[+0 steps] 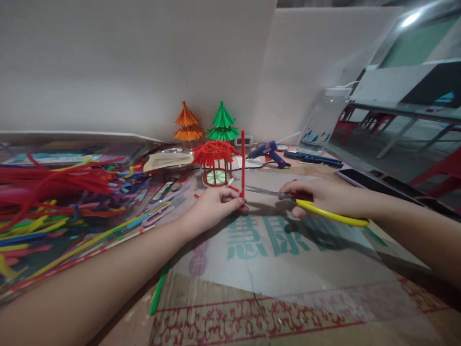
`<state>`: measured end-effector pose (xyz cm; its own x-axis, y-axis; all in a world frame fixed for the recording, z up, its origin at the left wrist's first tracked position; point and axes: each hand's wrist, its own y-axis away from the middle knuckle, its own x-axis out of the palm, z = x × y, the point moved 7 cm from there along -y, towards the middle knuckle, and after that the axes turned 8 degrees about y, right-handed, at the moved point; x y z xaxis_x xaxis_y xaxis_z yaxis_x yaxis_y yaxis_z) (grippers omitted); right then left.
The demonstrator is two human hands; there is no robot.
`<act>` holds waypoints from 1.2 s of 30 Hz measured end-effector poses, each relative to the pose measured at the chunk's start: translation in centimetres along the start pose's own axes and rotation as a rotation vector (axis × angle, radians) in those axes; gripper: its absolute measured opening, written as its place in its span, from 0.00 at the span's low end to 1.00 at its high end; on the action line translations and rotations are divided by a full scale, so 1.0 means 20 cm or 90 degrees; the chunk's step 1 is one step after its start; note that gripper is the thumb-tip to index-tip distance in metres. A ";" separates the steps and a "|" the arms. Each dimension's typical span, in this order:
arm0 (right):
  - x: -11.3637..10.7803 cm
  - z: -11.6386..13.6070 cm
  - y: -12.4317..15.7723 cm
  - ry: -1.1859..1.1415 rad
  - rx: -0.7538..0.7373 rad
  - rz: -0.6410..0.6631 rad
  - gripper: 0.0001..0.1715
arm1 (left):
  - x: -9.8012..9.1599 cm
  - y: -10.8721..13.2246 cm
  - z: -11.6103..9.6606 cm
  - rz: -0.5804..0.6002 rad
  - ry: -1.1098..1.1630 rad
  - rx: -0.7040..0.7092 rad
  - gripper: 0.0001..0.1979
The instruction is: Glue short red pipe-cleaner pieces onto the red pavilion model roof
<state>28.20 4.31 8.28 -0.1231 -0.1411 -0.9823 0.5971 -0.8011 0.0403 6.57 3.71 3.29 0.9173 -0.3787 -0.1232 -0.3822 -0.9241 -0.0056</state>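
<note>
My left hand (224,204) pinches the lower end of a red pipe cleaner (243,158), which stands upright from the fingertips. In my right hand (311,194) is a pair of scissors (324,212) with yellow handles. The grey blades point left and reach the pipe cleaner a little above my left fingers; whether they touch it I cannot tell. Just behind my left hand stands a small round pavilion (218,163) with a red fringed roof, brown posts and a pale base. Short red pieces lie near my left fingers.
Behind are orange (187,122) and green (222,120) tiered roof models. A blue glue gun (268,153), a clear bottle (319,122) and a phone (374,185) lie toward the right. Many coloured pipe cleaners (54,192) fill the left side. A printed plastic sheet (288,274) covers the table.
</note>
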 end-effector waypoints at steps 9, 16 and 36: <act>0.06 0.04 0.00 -0.057 -0.022 0.098 0.30 | 0.00 0.01 -0.02 -0.003 -0.088 0.016 0.08; 0.07 0.00 -0.01 -0.084 -0.006 0.113 0.31 | 0.01 0.00 0.00 0.018 -0.075 0.023 0.08; 0.09 0.01 0.00 -0.079 -0.042 0.150 0.27 | 0.01 0.01 -0.02 0.023 -0.105 0.031 0.10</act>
<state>27.73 3.92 6.61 -0.0681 -0.3928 -0.9171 0.6704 -0.6988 0.2496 6.75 3.32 3.72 0.8739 -0.3939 -0.2850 -0.4227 -0.9051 -0.0452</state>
